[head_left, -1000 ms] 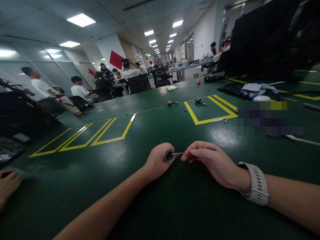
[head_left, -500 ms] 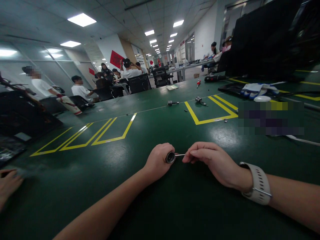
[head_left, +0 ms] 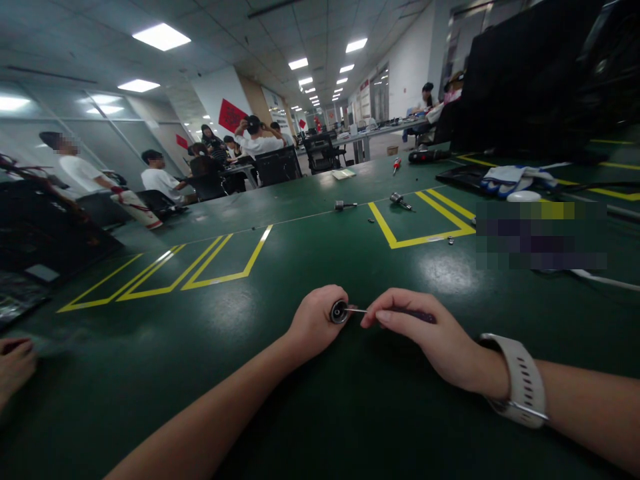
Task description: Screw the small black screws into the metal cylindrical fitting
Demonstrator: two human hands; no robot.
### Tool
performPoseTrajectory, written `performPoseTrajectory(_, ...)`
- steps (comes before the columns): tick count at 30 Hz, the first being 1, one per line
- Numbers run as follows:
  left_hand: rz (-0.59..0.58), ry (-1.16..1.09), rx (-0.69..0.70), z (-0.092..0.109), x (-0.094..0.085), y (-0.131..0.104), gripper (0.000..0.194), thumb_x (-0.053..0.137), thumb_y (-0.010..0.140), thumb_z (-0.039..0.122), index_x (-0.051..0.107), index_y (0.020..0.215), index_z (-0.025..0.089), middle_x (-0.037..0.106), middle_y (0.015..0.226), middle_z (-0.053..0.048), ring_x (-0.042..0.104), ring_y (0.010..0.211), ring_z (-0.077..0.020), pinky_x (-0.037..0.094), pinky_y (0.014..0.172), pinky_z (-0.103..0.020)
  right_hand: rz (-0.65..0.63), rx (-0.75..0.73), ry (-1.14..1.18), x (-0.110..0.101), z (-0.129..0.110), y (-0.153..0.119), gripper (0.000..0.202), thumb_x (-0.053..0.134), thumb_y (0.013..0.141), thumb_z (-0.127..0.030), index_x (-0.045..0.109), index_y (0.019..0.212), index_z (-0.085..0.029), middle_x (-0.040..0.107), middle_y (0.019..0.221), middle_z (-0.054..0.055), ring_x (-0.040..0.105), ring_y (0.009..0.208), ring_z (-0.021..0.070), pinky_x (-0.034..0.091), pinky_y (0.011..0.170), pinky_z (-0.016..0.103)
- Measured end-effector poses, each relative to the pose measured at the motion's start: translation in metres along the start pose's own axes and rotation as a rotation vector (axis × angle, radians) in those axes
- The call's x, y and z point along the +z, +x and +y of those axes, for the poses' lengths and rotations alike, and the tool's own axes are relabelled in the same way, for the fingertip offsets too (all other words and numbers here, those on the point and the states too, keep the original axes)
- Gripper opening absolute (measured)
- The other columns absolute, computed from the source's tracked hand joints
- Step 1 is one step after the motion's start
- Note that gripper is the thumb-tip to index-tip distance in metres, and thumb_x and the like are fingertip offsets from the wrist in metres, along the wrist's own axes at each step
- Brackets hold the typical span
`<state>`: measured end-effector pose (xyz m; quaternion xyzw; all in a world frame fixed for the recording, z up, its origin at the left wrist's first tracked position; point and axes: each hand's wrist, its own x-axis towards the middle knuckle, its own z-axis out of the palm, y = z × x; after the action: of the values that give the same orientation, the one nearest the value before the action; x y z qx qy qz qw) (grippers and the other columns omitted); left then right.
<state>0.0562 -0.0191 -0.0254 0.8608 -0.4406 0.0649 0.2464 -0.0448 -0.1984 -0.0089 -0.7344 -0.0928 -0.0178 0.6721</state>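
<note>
My left hand (head_left: 316,322) is wrapped round a dark cylindrical part (head_left: 339,311), its hollow round end facing me. My right hand (head_left: 417,325) holds a thin tool with a dark handle (head_left: 417,315) and a slim metal shaft (head_left: 357,310). The shaft's far end reaches the rim of the cylindrical part; whether it is inside cannot be made out. Both hands are just above the green table (head_left: 295,257), close together. Farther back lie two metal parts with shafts, one on the left (head_left: 343,205) and one on the right (head_left: 399,200).
Yellow tape (head_left: 395,245) marks the table. Small pieces (head_left: 451,241), a red screwdriver (head_left: 397,165), white-blue gloves (head_left: 517,179) and a white cable (head_left: 610,281) lie beyond or at the right. Another person's hand (head_left: 17,370) rests at the left edge.
My right hand has turned slightly, and the tool's dark handle now shows. The cylindrical part's opening has tilted a little. The other person's hand has moved left.
</note>
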Motion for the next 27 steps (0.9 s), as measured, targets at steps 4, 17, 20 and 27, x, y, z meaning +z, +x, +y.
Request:
performPoseTrajectory(4, 0.016, -0.025, 0.008, 0.0009, -0.0006, 0.0003, 0.015, 0.055, 0.078, 0.022, 0.048, 0.065, 0.018, 0.05, 0.062, 0.002, 0.047, 0.057, -0.0114, 0.035, 0.054, -0.024, -0.023, 0.005, 0.004, 0.0004, -0.0017, 0.0003, 0.018, 0.05, 0.086, -0.024, 0.066, 0.083, -0.019, 0.066, 0.086, 0.002, 0.059, 0.084, 0.017, 0.043, 0.076, 0.032)
performPoseTrajectory(17, -0.025, 0.167, -0.052, 0.001, 0.0024, 0.0008, 0.013, 0.053, 0.082, 0.023, 0.053, 0.07, 0.018, 0.055, 0.067, 0.001, 0.05, 0.062, -0.0136, 0.036, 0.057, -0.026, 0.081, -0.002, -0.1, 0.0002, -0.0016, -0.0016, 0.018, 0.048, 0.083, -0.023, 0.063, 0.074, -0.017, 0.063, 0.075, 0.002, 0.058, 0.074, 0.0166, 0.043, 0.069, 0.031)
performPoseTrajectory(20, -0.06, 0.232, -0.014, 0.0026, 0.002, 0.0004, 0.01, 0.052, 0.081, 0.018, 0.053, 0.071, 0.018, 0.056, 0.068, 0.0, 0.051, 0.064, -0.0143, 0.036, 0.059, -0.027, 0.033, 0.006, -0.118, 0.001, -0.002, -0.0014, 0.018, 0.048, 0.085, -0.025, 0.064, 0.079, -0.018, 0.064, 0.08, 0.002, 0.058, 0.077, 0.0165, 0.043, 0.07, 0.031)
performPoseTrajectory(27, -0.055, 0.28, 0.005, 0.0018, 0.0028, -0.0003, 0.01, 0.051, 0.081, 0.018, 0.052, 0.071, 0.018, 0.056, 0.067, 0.0, 0.051, 0.063, -0.0147, 0.035, 0.059, -0.027, -0.013, -0.01, -0.171, 0.0028, -0.0042, 0.0002, 0.017, 0.049, 0.085, -0.023, 0.064, 0.083, -0.017, 0.064, 0.082, 0.002, 0.057, 0.076, 0.0151, 0.042, 0.068, 0.029)
